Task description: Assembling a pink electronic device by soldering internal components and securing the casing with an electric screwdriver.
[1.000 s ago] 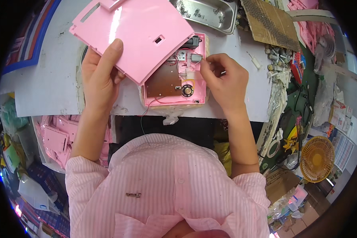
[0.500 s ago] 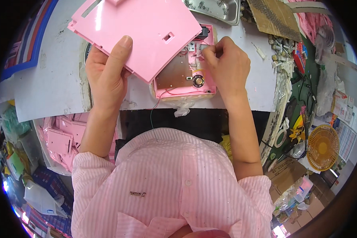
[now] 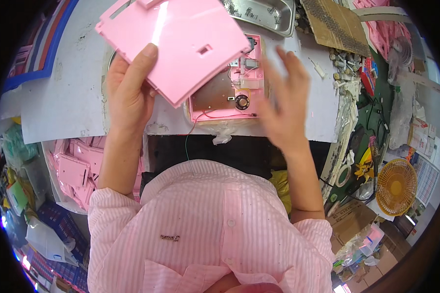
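Panel [image 3: 181,49] of glossy pink plastic tilts in the left hand's grip [image 3: 132,85], partly over an open casing [image 3: 230,115] on the white table [image 3: 322,110], in the head view; the right hand [image 3: 287,110], blurred, spreads its fingers alongside, apparently empty. Careful handling would likely keep the trailing green wire [image 3: 186,145] unpinched. The casing houses a brown board [image 3: 212,95] and round speaker [image 3: 242,102]; a steel tray [image 3: 291,22] holds small dark parts [image 3: 249,12].

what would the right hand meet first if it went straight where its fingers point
Probably the metal tray, near its right end; the right hand is blurred and its height unclear, so it might pass above.
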`<state>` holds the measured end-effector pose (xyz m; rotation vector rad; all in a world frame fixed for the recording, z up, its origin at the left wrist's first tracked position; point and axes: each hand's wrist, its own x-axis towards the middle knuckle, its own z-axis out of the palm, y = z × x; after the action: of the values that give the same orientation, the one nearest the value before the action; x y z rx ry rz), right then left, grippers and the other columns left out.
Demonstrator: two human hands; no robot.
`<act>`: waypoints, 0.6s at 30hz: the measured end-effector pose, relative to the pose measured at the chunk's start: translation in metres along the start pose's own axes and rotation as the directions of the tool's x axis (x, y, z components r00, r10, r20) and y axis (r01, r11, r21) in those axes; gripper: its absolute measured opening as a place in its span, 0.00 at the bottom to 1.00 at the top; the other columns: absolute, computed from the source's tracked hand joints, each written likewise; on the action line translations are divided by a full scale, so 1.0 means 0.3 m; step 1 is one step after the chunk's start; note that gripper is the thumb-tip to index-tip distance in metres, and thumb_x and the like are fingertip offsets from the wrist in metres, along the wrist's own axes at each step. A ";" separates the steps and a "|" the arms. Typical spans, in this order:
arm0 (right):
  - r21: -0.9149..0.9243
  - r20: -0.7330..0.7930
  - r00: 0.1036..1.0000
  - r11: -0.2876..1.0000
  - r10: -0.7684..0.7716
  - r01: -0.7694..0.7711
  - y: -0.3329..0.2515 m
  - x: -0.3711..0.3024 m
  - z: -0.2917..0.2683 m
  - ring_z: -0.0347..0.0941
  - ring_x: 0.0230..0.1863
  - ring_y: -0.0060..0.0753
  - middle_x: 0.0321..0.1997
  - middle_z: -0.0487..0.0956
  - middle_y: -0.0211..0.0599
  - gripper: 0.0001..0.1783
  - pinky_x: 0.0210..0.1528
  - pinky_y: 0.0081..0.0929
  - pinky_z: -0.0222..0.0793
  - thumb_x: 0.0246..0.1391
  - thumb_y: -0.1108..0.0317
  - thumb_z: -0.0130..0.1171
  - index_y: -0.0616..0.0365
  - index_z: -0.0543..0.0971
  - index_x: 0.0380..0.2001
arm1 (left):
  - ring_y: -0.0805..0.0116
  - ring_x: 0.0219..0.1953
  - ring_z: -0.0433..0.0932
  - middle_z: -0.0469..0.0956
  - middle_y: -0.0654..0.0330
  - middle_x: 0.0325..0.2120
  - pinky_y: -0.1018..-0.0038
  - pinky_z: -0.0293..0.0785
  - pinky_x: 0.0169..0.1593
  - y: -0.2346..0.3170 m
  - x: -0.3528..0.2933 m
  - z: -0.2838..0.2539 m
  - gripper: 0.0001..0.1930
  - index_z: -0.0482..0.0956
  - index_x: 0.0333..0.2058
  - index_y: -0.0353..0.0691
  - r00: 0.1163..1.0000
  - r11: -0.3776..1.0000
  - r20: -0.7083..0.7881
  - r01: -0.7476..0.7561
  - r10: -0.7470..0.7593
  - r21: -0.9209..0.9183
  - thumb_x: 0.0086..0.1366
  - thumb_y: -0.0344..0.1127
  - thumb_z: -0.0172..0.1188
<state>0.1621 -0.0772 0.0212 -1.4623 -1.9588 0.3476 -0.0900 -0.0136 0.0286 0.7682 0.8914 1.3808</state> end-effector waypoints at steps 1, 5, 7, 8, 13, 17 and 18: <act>0.297 -0.058 0.989 0.948 0.139 -0.116 0.013 0.011 -0.027 0.67 0.63 0.47 0.66 0.70 0.47 0.39 0.59 0.46 0.66 0.58 0.48 0.64 0.51 0.67 0.69 | 0.77 0.35 0.82 0.83 0.58 0.40 0.81 0.78 0.34 -0.008 0.006 -0.005 0.14 0.77 0.50 0.34 0.997 1.000 0.067 0.031 -0.031 0.006 0.70 0.34 0.62; 0.775 0.088 0.935 0.565 0.345 -0.282 -0.027 0.067 -0.108 0.77 0.39 0.22 0.46 0.80 0.41 0.39 0.38 0.22 0.73 0.61 0.64 0.65 0.59 0.61 0.71 | 0.73 0.38 0.84 0.83 0.57 0.40 0.77 0.82 0.40 0.013 -0.009 0.118 0.16 0.77 0.51 0.31 0.945 0.977 0.266 0.160 -0.192 0.138 0.69 0.35 0.63; 0.707 0.046 0.902 0.623 0.430 -0.333 -0.038 0.047 -0.113 0.74 0.28 0.16 0.33 0.79 0.33 0.39 0.29 0.15 0.66 0.60 0.73 0.65 0.58 0.60 0.71 | 0.73 0.35 0.84 0.84 0.56 0.37 0.77 0.82 0.40 -0.001 -0.009 0.145 0.26 0.68 0.60 0.28 0.940 0.952 0.309 0.048 -0.145 0.301 0.68 0.34 0.64; 0.647 0.053 0.898 0.671 0.436 -0.364 -0.020 0.001 -0.114 0.73 0.28 0.16 0.31 0.79 0.32 0.39 0.29 0.15 0.65 0.60 0.73 0.65 0.58 0.61 0.71 | 0.73 0.35 0.84 0.84 0.56 0.36 0.77 0.81 0.39 -0.028 -0.023 0.141 0.30 0.65 0.63 0.28 0.946 0.938 0.311 -0.023 -0.092 0.345 0.68 0.35 0.64; 0.198 0.107 0.896 0.874 0.431 -0.444 -0.030 -0.137 -0.066 0.71 0.20 0.22 0.19 0.75 0.31 0.34 0.25 0.22 0.64 0.62 0.66 0.62 0.58 0.64 0.69 | 0.67 0.22 0.80 0.80 0.57 0.22 0.72 0.74 0.28 -0.053 -0.053 0.102 0.42 0.57 0.69 0.30 0.891 0.473 0.453 -0.417 0.043 0.776 0.61 0.38 0.69; 0.091 0.157 0.911 0.913 0.381 -0.397 0.006 -0.080 -0.021 0.75 0.20 0.40 0.19 0.76 0.40 0.31 0.26 0.31 0.68 0.62 0.61 0.60 0.54 0.68 0.66 | 0.65 0.19 0.74 0.75 0.60 0.19 0.70 0.71 0.26 -0.071 0.019 0.090 0.34 0.67 0.64 0.36 0.898 0.433 0.437 -0.414 0.051 0.801 0.61 0.38 0.69; 0.121 0.174 0.905 0.904 0.387 -0.410 0.015 -0.071 -0.019 0.76 0.21 0.45 0.20 0.76 0.41 0.31 0.26 0.34 0.68 0.63 0.57 0.59 0.52 0.68 0.66 | 0.68 0.17 0.71 0.73 0.61 0.18 0.72 0.69 0.25 -0.075 0.028 0.082 0.32 0.69 0.62 0.38 0.898 0.475 0.438 -0.400 0.034 0.784 0.62 0.37 0.68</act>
<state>0.1724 -0.0964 0.0155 -1.7731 -1.6814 0.7925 -0.0577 -0.0053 0.0200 1.9366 1.2075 0.8536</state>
